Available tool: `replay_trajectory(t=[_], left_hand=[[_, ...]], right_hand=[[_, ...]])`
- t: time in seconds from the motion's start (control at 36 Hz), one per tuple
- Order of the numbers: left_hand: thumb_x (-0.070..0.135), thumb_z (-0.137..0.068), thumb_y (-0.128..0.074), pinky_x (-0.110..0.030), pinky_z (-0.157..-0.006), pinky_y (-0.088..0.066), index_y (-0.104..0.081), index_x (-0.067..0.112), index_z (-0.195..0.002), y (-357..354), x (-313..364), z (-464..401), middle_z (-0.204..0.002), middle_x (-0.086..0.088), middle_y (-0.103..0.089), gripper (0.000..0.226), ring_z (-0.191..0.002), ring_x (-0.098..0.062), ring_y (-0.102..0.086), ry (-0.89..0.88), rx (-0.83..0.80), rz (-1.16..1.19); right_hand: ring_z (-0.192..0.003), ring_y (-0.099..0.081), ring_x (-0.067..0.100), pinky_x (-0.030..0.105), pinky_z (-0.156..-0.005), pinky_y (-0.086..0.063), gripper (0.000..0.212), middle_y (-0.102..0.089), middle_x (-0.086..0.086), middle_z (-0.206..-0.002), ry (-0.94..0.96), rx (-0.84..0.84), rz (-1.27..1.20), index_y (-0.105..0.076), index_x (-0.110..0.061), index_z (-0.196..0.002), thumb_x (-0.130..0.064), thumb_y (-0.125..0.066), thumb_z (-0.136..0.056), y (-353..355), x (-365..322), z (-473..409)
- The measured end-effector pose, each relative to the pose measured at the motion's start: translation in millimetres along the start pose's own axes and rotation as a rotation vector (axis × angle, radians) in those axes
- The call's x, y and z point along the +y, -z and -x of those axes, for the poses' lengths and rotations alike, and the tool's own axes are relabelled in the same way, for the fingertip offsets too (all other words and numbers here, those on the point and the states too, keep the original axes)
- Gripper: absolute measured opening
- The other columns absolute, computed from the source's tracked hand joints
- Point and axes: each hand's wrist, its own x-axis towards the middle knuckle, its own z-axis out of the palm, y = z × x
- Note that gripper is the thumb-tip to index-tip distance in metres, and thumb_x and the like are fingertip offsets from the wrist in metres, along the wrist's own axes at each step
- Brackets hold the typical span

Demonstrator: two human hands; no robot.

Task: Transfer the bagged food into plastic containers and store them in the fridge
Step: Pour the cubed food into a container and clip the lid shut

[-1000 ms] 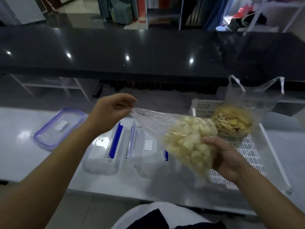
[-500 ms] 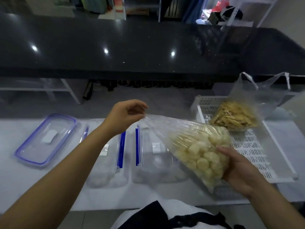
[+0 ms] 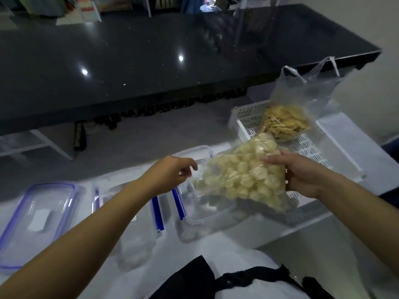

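While the left hand pinches the mouth of the bag of pale food balls and the right hand cups its bulging base, the bag hangs tilted over the open plastic container. Pouring should go best with the mouth kept low inside the rim and the base raised slowly. No brand or writing is readable; the lid shows only a blank white label.

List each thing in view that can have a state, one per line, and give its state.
Bag of pale round pieces: held tilted over a container.
Left hand: pinches the bag's mouth.
Right hand: holds the bag's full end.
Container: open.
Lid: off, lying flat.
Bag of yellow strips: resting in the white basket.
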Motion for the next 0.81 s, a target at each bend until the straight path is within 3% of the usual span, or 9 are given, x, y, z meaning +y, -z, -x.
replay_trajectory(t=[0.22, 0.36, 0.44, 0.53, 0.61, 0.67, 0.75, 0.81], left_hand=[[0.015, -0.094, -0.067, -0.028, -0.086, -0.057, -0.068, 0.03, -0.112, -6, -8, 3, -0.101, 0.012, -0.073, 0.024, -0.091, -0.005, -0.068, -0.051, -0.067, 0.018], [0.017, -0.093, -0.068, -0.023, -0.08, -0.056, -0.072, 0.03, -0.102, -11, -14, 8, -0.098, 0.016, -0.072, 0.016, -0.087, 0.001, -0.065, -0.089, -0.037, 0.014], [0.016, -0.093, -0.068, -0.015, -0.077, -0.049, -0.075, 0.029, -0.103, -12, -18, 11, -0.1, 0.016, -0.072, 0.017, -0.085, 0.0, -0.062, -0.086, -0.02, 0.002], [0.016, -0.093, -0.068, -0.007, -0.071, -0.04, -0.075, 0.029, -0.103, -15, -21, 15, -0.102, 0.015, -0.071, 0.018, -0.083, 0.0, -0.058, -0.088, 0.006, -0.024], [0.014, -0.092, -0.068, -0.008, -0.069, -0.037, -0.076, 0.028, -0.1, -19, -21, 19, -0.099, 0.013, -0.07, 0.018, -0.083, -0.005, -0.059, -0.1, 0.028, -0.05], [0.009, -0.089, -0.067, -0.013, -0.069, -0.042, -0.076, 0.024, -0.095, -20, -18, 22, -0.094, 0.011, -0.071, 0.019, -0.082, -0.009, -0.06, -0.127, 0.042, -0.059], [0.005, -0.087, -0.066, -0.026, -0.076, -0.05, -0.077, 0.02, -0.093, -21, -15, 26, -0.091, 0.007, -0.073, 0.02, -0.085, -0.012, -0.061, -0.141, 0.068, -0.065], [0.011, -0.089, -0.067, -0.021, -0.077, -0.044, -0.077, 0.024, -0.098, -20, -14, 27, -0.094, 0.009, -0.073, 0.019, -0.088, -0.01, -0.06, -0.119, 0.07, -0.079]], right_hand=[[-0.087, -0.075, 0.027, 0.04, -0.064, -0.059, 0.053, -0.077, 0.005, -0.106, 0.07, -0.01, 0.059, -0.072, -0.028, -0.11, -0.033, -0.085, -0.059, -16, -14, 5], [-0.098, -0.074, 0.029, 0.045, -0.074, -0.06, 0.058, -0.076, 0.003, -0.109, 0.117, -0.032, 0.12, -0.069, -0.029, -0.114, -0.035, -0.084, -0.059, -34, -27, 10], [-0.093, -0.075, 0.023, 0.038, -0.066, -0.059, 0.06, -0.077, 0.001, -0.107, 0.137, -0.057, 0.159, -0.069, -0.032, -0.114, -0.035, -0.085, -0.056, -47, -36, 12], [-0.088, -0.076, 0.02, 0.034, -0.061, -0.058, 0.046, -0.078, 0.0, -0.102, 0.143, -0.083, 0.171, -0.073, -0.037, -0.102, -0.033, -0.085, -0.057, -60, -41, 10], [-0.084, -0.076, 0.017, 0.032, -0.058, -0.059, 0.035, -0.078, -0.006, -0.097, 0.173, -0.119, 0.187, -0.074, -0.042, -0.095, -0.027, -0.086, -0.066, -75, -45, 6], [-0.08, -0.076, 0.014, 0.028, -0.054, -0.056, 0.042, -0.077, -0.009, -0.096, 0.206, -0.095, 0.224, -0.072, -0.047, -0.101, -0.023, -0.087, -0.07, -88, -44, 0], [-0.071, -0.075, 0.015, 0.024, -0.05, -0.052, 0.056, -0.071, 0.005, -0.106, 0.234, -0.027, 0.313, -0.065, -0.03, -0.121, -0.017, -0.088, -0.073, -107, -34, -12], [-0.062, -0.071, 0.012, 0.02, -0.046, -0.049, 0.053, -0.069, 0.007, -0.101, 0.236, -0.008, 0.368, -0.062, -0.026, -0.12, -0.017, -0.087, -0.075, -116, -26, -19]])
